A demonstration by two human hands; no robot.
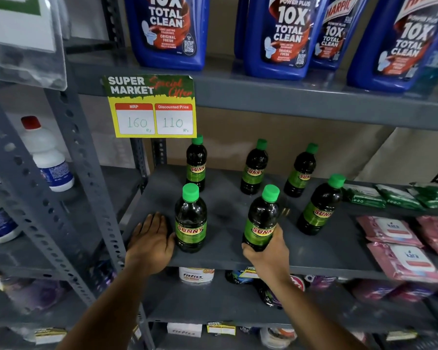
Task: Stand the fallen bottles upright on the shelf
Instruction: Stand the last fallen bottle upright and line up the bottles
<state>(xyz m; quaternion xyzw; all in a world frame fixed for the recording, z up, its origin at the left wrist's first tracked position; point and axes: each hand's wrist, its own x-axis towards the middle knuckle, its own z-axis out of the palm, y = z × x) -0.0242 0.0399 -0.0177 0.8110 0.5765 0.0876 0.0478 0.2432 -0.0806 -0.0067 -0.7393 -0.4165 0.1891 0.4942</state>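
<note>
Several dark SUNNY bottles with green caps stand on the grey shelf (220, 210). Three are in a back row, the leftmost (196, 162) under the price tag. At the front left one bottle (190, 221) stands upright, and my left hand (151, 239) lies flat on the shelf just beside it, fingers spread. My right hand (268, 251) grips the base of the front middle bottle (262, 218), which stands slightly tilted near the shelf's front edge. Another bottle (320, 205) stands to the right, leaning a little.
A yellow special-offer price tag (151, 107) hangs from the shelf above, which holds large blue toilet-cleaner bottles (276, 36). Green (392, 197) and pink (395, 245) packets lie on the right of the shelf. White bottles (47, 155) sit on the left rack.
</note>
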